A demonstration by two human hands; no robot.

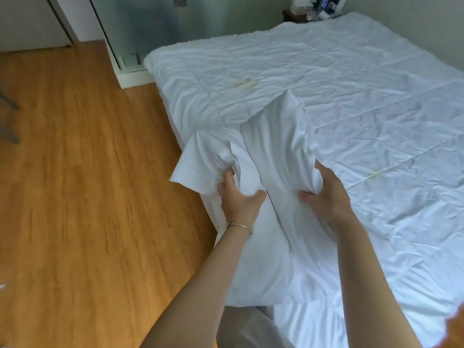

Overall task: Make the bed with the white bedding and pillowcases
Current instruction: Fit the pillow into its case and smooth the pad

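A white pillow in a white pillowcase (276,136) lies at the near left corner of the bed, its far end raised. My left hand (238,197) grips bunched pillowcase fabric on the pillow's left side, where a loose flap with a stitched hem hangs over the bed edge. My right hand (326,194) grips the pillow's right side, thumb pressed into the cloth. A thin bracelet circles my left wrist. White quilted bedding (351,96) covers the whole mattress, wrinkled, with a few faint yellow marks.
Wooden floor (75,172) stretches left of the bed. A frosted glass partition (150,28) on a white base stands past the bed's far left corner. A dark nightstand (296,16) with clutter sits at the far end. Grey chair legs (10,121) show at the left edge.
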